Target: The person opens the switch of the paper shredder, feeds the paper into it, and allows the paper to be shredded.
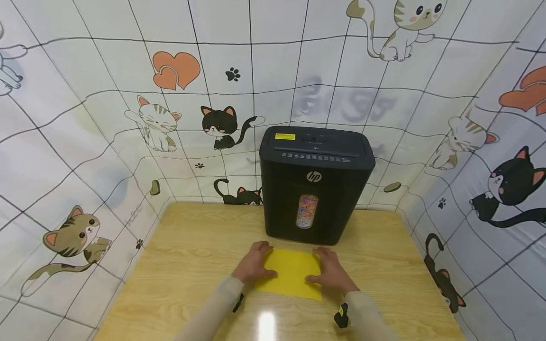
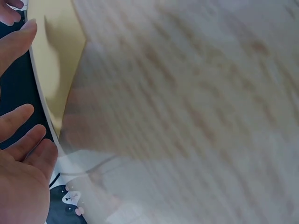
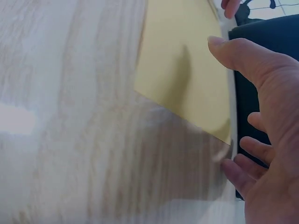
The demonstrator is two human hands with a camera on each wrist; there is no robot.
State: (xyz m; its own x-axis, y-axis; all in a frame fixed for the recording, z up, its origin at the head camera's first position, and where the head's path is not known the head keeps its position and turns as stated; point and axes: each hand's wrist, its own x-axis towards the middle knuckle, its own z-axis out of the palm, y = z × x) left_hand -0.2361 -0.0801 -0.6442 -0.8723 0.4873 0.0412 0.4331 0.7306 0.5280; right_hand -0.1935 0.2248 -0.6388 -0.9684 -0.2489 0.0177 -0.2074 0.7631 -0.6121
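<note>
A flat yellow sheet of paper (image 1: 292, 273) lies on the wooden table in front of a black HP paper shredder (image 1: 281, 199). My left hand (image 1: 254, 264) is at the sheet's left edge, fingers spread and pointing toward the shredder. On the opposite side, my right hand (image 1: 332, 272) has its fingers near the far right corner and its thumb over the paper. Both wrist views show the thumbs raised, and the right one casts a shadow on the sheet (image 3: 163, 56). Relaxed fingers (image 2: 28, 140) of the left hand stand beside the paper's edge, gripping nothing.
The shredder stands at the back of the table (image 1: 192, 265), its feed slot (image 1: 315, 152) on top and a small window (image 1: 307, 211) in front. White cloth (image 1: 273, 61) printed with cats and grid lines encloses the back and sides.
</note>
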